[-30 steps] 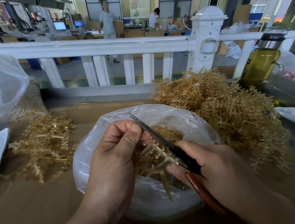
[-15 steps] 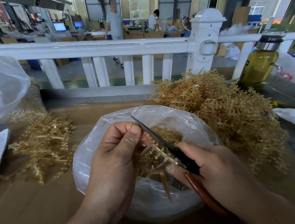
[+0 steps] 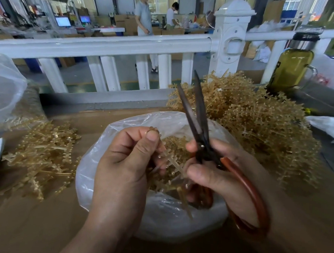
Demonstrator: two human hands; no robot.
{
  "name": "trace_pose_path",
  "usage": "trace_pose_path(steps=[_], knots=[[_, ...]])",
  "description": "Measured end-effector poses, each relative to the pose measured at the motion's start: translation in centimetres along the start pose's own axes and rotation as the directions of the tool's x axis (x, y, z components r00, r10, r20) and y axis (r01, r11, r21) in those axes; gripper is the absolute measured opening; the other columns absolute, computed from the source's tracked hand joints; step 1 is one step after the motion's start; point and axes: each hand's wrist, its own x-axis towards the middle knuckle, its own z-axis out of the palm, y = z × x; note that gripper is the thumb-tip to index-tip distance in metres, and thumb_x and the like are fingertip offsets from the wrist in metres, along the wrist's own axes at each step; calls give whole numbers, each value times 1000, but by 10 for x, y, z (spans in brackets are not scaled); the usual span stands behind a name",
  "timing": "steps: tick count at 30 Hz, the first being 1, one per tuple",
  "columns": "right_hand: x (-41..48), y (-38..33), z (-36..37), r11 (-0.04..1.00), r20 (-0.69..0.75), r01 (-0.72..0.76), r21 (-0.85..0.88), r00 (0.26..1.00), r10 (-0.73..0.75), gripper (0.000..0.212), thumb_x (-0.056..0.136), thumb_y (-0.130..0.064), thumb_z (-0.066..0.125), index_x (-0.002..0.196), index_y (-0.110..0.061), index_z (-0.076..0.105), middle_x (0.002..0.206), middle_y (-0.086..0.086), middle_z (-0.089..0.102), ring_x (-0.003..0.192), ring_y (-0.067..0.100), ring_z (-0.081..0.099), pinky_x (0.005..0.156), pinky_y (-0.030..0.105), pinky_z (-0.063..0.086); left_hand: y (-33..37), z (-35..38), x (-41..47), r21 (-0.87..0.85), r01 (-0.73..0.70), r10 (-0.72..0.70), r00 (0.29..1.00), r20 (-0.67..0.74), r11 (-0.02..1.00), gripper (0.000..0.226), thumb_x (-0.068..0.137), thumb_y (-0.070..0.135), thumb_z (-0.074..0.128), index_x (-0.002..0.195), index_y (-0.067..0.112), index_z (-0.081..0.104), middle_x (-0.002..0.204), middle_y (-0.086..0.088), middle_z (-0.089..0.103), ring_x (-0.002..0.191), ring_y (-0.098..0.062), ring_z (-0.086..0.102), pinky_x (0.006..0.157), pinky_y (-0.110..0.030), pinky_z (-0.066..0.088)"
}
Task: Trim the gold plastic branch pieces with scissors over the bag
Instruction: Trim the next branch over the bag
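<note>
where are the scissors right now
Head view, right of centre: the scissors are gripped in the right hand above the bag, blades pointing up toward the railing, beside the left hand pinching a gold branch piece.

White railing [image 3: 101, 46]; olive-filled bottle [image 3: 291, 67] at right; person [image 3: 143, 18] standing beyond

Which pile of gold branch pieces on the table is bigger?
The right-hand pile, heaped high beside the green bottle; the left pile lies low and sparse.

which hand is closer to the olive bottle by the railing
Right. The right hand, holding the scissors, is below-left of the bottle; the left hand, pinching a branch piece, sits farther left over the bag.
</note>
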Motion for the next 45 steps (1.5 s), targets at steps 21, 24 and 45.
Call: trace_pose_path(steps=[21,24,45], knots=[[9,-5,-10,914,-207,319,250,940,-271,32,76,-14,72,105,-27,69,79,11,63,53,25,64,49,30,53,11,-8,6,54,513,-503,809,306,857,83,53,51,92,118,3,71,115,-22,71,104,-35,71,88,-48,59],[9,-3,-13,934,-188,298,195,946,-263,31,79,-15,71,108,-27,68,81,10,63,57,27,64,52,34,53,14,-3,2,-58,527,-485,814,319,848,70,35,41,102,91,8,78,86,-14,72,71,-23,72,59,-33,59],[6,2,-6,964,-225,264,16,941,-254,31,85,-22,71,112,-34,65,87,4,64,61,23,69,55,31,54,7,12,-8,-207,433,-396,897,197,877,18,66,12,83,81,14,74,80,-10,71,68,-15,70,54,-26,56]])
